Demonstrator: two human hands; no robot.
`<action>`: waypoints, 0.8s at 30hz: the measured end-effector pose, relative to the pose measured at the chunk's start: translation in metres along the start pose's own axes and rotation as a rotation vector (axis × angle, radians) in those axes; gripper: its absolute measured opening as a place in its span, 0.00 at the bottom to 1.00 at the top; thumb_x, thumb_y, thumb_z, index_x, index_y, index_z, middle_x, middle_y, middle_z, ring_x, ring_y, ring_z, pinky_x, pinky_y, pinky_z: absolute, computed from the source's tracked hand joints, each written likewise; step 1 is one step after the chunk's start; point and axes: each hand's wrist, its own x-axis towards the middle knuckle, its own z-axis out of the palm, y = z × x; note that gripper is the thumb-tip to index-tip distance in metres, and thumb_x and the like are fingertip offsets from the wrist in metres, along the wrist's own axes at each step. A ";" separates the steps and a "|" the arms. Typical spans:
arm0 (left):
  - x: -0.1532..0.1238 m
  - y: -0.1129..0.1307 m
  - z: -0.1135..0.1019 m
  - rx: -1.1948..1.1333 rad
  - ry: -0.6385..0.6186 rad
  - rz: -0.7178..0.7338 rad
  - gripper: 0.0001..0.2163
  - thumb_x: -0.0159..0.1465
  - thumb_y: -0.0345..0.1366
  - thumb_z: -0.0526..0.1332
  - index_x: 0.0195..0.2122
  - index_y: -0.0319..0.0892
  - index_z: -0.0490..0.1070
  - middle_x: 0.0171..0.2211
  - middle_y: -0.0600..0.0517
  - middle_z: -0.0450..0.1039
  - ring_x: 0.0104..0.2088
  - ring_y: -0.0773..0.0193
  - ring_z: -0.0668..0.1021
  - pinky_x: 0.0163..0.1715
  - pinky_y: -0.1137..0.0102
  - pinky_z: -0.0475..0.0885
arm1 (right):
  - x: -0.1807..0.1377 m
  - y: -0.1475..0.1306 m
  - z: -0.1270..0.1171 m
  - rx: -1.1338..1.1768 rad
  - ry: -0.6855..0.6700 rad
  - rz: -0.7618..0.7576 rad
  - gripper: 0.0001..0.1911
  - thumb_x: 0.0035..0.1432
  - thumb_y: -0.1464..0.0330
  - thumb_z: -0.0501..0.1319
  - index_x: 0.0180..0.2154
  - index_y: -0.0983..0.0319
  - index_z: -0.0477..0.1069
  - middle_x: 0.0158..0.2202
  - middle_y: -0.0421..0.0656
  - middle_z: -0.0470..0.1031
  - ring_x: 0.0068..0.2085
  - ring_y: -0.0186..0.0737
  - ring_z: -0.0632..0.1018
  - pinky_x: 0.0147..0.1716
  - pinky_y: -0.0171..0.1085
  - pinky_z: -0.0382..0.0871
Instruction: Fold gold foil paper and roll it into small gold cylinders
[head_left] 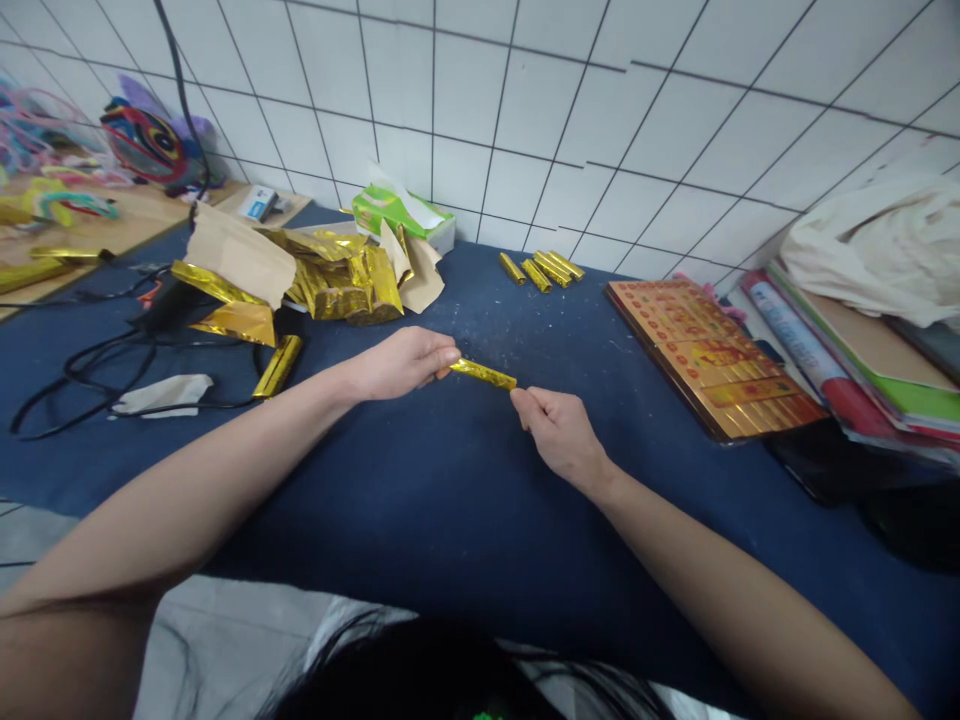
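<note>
A slim roll of gold foil paper (484, 374) is held just above the dark blue table cloth (450, 500). My left hand (401, 362) pinches its left end with closed fingers. At the roll's right end, my right hand (559, 430) is closed with the fingertips on the foil. A heap of crumpled gold foil sheets (337, 275) lies behind my left hand, and one loose gold roll (278, 366) rests to the left of my forearm. Several finished gold rolls (541, 268) lie in a row near the wall.
A stack of printed gold-and-red sheets (712, 360) lies at the right, beside piled books and folders (847, 370) with white cloth on top. A green tissue box (397, 212) stands by the tiled wall. Black cables (90, 365) and brown paper (240, 255) lie at the left.
</note>
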 end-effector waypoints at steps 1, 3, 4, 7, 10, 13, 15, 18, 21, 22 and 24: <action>0.000 -0.001 -0.001 -0.044 -0.007 -0.010 0.16 0.64 0.41 0.46 0.21 0.40 0.59 0.16 0.57 0.58 0.18 0.73 0.61 0.20 0.77 0.58 | 0.001 0.000 -0.001 0.056 0.006 -0.006 0.24 0.60 0.57 0.48 0.16 0.61 0.55 0.16 0.35 0.56 0.19 0.28 0.59 0.21 0.32 0.53; 0.001 -0.003 0.000 -0.112 -0.009 -0.016 0.16 0.64 0.42 0.46 0.21 0.40 0.58 0.15 0.58 0.57 0.17 0.74 0.60 0.19 0.78 0.57 | 0.002 0.001 -0.003 0.162 0.014 -0.026 0.24 0.61 0.56 0.47 0.18 0.61 0.56 0.16 0.35 0.55 0.20 0.29 0.58 0.21 0.32 0.53; 0.001 -0.003 0.001 -0.131 -0.004 -0.016 0.17 0.64 0.42 0.46 0.21 0.40 0.58 0.15 0.58 0.56 0.17 0.74 0.60 0.18 0.78 0.56 | 0.002 0.002 -0.003 0.202 0.007 -0.041 0.24 0.61 0.56 0.46 0.18 0.61 0.57 0.17 0.35 0.55 0.20 0.29 0.58 0.21 0.32 0.53; 0.001 -0.002 0.006 -0.154 -0.032 -0.017 0.17 0.64 0.43 0.47 0.21 0.40 0.58 0.15 0.58 0.56 0.16 0.74 0.60 0.18 0.78 0.56 | 0.002 0.003 -0.004 0.234 -0.043 -0.068 0.23 0.60 0.54 0.47 0.20 0.61 0.58 0.17 0.35 0.55 0.20 0.29 0.57 0.20 0.32 0.52; 0.001 -0.001 0.010 -0.148 -0.091 -0.025 0.17 0.64 0.43 0.46 0.21 0.40 0.58 0.15 0.58 0.57 0.17 0.74 0.61 0.19 0.78 0.58 | 0.002 0.003 -0.003 0.169 -0.075 -0.062 0.21 0.60 0.57 0.50 0.19 0.62 0.58 0.17 0.35 0.56 0.19 0.28 0.58 0.21 0.32 0.52; 0.000 0.001 0.012 -0.077 -0.082 -0.002 0.17 0.64 0.43 0.46 0.23 0.39 0.61 0.17 0.56 0.62 0.20 0.72 0.65 0.22 0.76 0.61 | 0.000 -0.001 -0.002 0.113 -0.083 -0.076 0.20 0.60 0.60 0.50 0.19 0.62 0.58 0.17 0.34 0.56 0.19 0.27 0.57 0.20 0.31 0.52; -0.001 0.005 0.015 0.070 0.003 0.071 0.15 0.64 0.42 0.47 0.27 0.38 0.64 0.23 0.54 0.66 0.25 0.70 0.69 0.28 0.74 0.63 | 0.000 -0.004 -0.002 0.077 -0.119 -0.095 0.19 0.60 0.62 0.50 0.19 0.62 0.59 0.16 0.34 0.56 0.19 0.27 0.58 0.20 0.31 0.52; -0.006 0.015 0.021 0.275 0.015 0.204 0.13 0.64 0.40 0.49 0.30 0.40 0.67 0.29 0.52 0.68 0.31 0.67 0.70 0.33 0.73 0.62 | -0.003 -0.007 0.000 0.064 -0.197 -0.125 0.19 0.60 0.63 0.50 0.19 0.62 0.59 0.17 0.34 0.55 0.20 0.27 0.59 0.20 0.31 0.52; -0.011 0.024 0.029 0.272 -0.127 0.183 0.12 0.65 0.38 0.47 0.29 0.40 0.65 0.24 0.54 0.66 0.25 0.69 0.69 0.27 0.75 0.60 | -0.005 -0.009 0.002 0.110 -0.245 -0.147 0.19 0.60 0.62 0.50 0.19 0.62 0.58 0.17 0.34 0.54 0.19 0.27 0.57 0.20 0.31 0.52; -0.011 0.026 0.031 0.251 -0.157 0.169 0.11 0.65 0.37 0.48 0.29 0.40 0.64 0.23 0.55 0.65 0.24 0.69 0.68 0.25 0.75 0.59 | -0.005 -0.009 0.002 0.130 -0.256 -0.149 0.19 0.60 0.62 0.50 0.19 0.62 0.58 0.17 0.34 0.54 0.19 0.26 0.57 0.19 0.31 0.52; -0.012 0.027 0.033 0.206 -0.190 0.164 0.09 0.64 0.36 0.48 0.29 0.40 0.63 0.22 0.56 0.63 0.23 0.70 0.67 0.23 0.76 0.58 | -0.006 -0.009 0.002 0.160 -0.277 -0.155 0.19 0.60 0.62 0.50 0.19 0.62 0.58 0.16 0.33 0.53 0.18 0.26 0.56 0.19 0.31 0.51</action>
